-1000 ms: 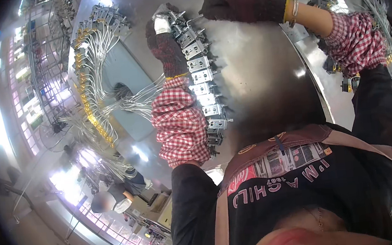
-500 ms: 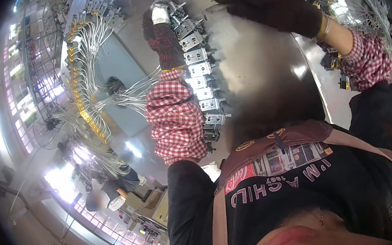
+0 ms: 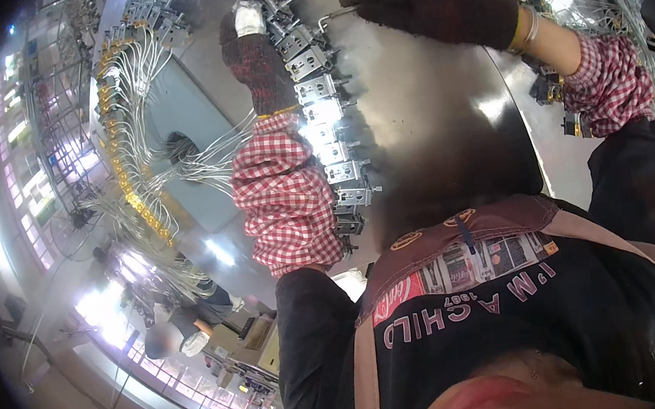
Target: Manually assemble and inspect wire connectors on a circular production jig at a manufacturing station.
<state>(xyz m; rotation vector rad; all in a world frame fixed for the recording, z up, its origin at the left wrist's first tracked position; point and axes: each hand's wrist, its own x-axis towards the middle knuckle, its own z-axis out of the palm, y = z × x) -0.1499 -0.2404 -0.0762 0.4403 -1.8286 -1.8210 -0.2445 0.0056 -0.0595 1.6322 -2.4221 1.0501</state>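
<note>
My left hand [image 3: 255,64], in a dark red knitted glove with white wrapping on a digit, is closed at the far end of a curved row of small silvery metal brackets [image 3: 315,88]. Its fingertips are partly hidden by the end bracket [image 3: 278,24] they grip. Short screws stick out from the row's right side. To the right, my right hand [image 3: 434,5], in a similar dark glove, is closed round a thin bent metal rod, a hex key [image 3: 336,16]. Its bent tip points toward the brackets, a short gap away from them.
Left of my forearm lies a grey-blue panel [image 3: 195,122] with bundled white wires [image 3: 218,154] and a curved row of yellow connectors [image 3: 116,155]. More wired parts [image 3: 551,87] line the right side. A person [image 3: 177,332] is in the background at lower left.
The hex key has turned, so its bent tip now shows clearly. My right hand has shifted slightly left. My left hand keeps its hold on the end bracket as the view shifts a little.
</note>
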